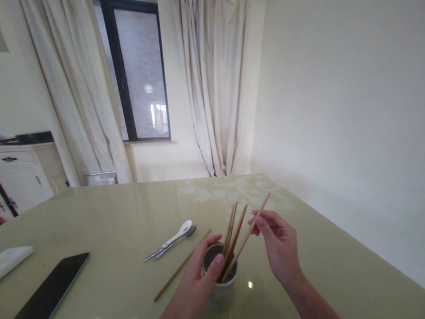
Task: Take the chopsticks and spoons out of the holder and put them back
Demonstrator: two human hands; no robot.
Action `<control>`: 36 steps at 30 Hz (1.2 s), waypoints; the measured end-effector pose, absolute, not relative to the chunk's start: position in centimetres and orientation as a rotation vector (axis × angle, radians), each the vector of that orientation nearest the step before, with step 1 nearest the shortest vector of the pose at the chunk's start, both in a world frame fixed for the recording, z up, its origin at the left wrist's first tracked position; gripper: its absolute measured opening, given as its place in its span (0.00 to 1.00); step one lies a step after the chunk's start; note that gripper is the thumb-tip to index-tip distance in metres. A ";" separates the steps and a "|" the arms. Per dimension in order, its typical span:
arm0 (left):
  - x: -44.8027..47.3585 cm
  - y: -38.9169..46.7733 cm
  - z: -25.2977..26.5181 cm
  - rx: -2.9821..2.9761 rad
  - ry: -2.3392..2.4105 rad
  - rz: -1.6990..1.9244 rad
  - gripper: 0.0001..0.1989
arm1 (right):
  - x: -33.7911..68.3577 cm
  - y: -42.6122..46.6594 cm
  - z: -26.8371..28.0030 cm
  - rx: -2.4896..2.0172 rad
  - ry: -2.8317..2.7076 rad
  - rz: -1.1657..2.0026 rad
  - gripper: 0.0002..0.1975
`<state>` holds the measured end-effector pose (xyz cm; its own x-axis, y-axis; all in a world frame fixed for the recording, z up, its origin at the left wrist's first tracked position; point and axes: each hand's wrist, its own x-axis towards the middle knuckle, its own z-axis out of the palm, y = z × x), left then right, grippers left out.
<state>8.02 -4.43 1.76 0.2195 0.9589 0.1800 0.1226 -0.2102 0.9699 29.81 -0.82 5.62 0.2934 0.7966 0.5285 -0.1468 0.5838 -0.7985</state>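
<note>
A round grey cup (222, 288) stands on the table with several wooden chopsticks (235, 230) leaning out of it to the right. My left hand (200, 271) is closed around the cup's left side and rim, its thumb over the near edge. In my right hand (276, 238) the upper part of one light chopstick (250, 232) is pinched between thumb and fingers. That chopstick's lower end is inside the cup. A single chopstick (181, 266) lies on the table left of the cup, passing behind my left hand.
Beyond the loose chopstick lie a white spoon (178, 234) and a metal utensil beneath it. At the left are a dark tablet (41, 299) and a white object (6, 264). The glossy table (120, 213) meets a wall at the right.
</note>
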 end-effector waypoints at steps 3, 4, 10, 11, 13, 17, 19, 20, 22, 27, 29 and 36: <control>8.3 -4.5 1.6 1.557 1.050 1.119 0.30 | 29.1 -1.2 5.4 -0.752 -1.171 0.739 0.13; 8.4 -4.6 1.5 1.552 1.046 1.117 0.30 | 28.9 -1.3 5.4 -0.761 -1.177 0.742 0.13; 8.6 -4.7 1.5 1.625 1.053 1.138 0.29 | 28.1 -1.1 4.6 -0.750 -1.157 0.748 0.17; 8.6 -4.8 1.5 1.646 1.049 1.148 0.28 | 27.9 -1.0 4.5 -0.733 -1.163 0.792 0.18; 8.6 -4.9 1.5 1.666 1.035 1.170 0.27 | 27.5 -0.9 4.2 -0.714 -1.171 0.899 0.21; 8.4 -4.6 1.6 1.622 0.986 1.159 0.26 | 26.8 -0.9 3.7 -0.751 -1.179 1.047 0.22; 7.9 -3.9 1.6 1.584 0.994 1.172 0.29 | 26.6 -0.8 3.6 -0.763 -1.220 1.090 0.20; 7.5 -3.5 1.7 1.585 1.021 1.190 0.30 | 26.6 -0.8 3.5 -0.764 -1.239 1.100 0.20; 6.6 -2.5 1.6 1.657 1.154 1.217 0.29 | 26.5 -0.8 3.4 -0.767 -1.267 1.095 0.21; 3.8 -0.7 0.5 2.085 1.749 0.921 0.09 | 26.5 -1.0 3.3 -0.847 -1.331 1.021 0.22; 3.1 -0.5 -0.2 2.149 1.883 0.720 0.05 | 26.6 -1.1 3.3 -0.863 -1.350 0.997 0.22; 3.3 -0.5 -0.8 2.207 1.935 0.533 0.07 | 26.5 -1.1 2.9 -0.910 -1.333 1.017 0.22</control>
<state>3.27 -0.46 -0.83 0.1002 0.9820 0.1603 0.9256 -0.1511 0.3471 26.45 -1.07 2.87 -0.0277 0.9466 0.3212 -0.0599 0.3191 -0.9458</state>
